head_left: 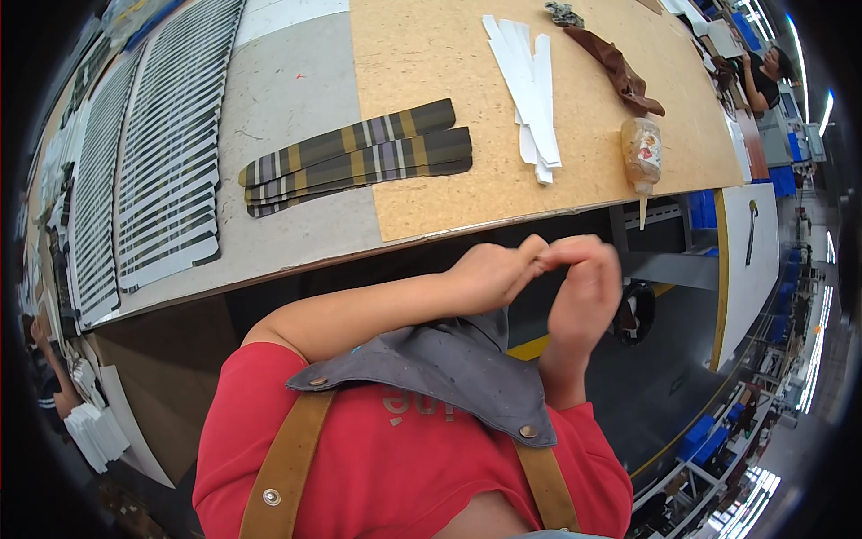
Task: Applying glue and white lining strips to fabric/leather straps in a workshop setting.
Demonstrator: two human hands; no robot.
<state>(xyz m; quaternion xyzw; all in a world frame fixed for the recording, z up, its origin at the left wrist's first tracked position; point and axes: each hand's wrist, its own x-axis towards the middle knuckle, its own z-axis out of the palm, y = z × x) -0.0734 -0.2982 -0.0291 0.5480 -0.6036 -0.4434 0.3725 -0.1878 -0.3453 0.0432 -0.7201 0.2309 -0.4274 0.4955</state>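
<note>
My left hand and my right hand meet in front of my chest, just off the table's near edge. The fingers of both are curled together and the fingertips touch. Whatever they may pinch is too small or hidden. My right hand is slightly blurred. Beyond them on the table lie plaid fabric strips in dark green, tan and white, stacked and partly overlapping. White strips are fanned out to their right. A clear glue bottle with a thin pointed tip lies at the table's near edge.
A brown crumpled cloth and a small grey wad lie farther back on the table. Long rows of striped pieces cover its left side. At right stands a white panel. Another person is at the far right.
</note>
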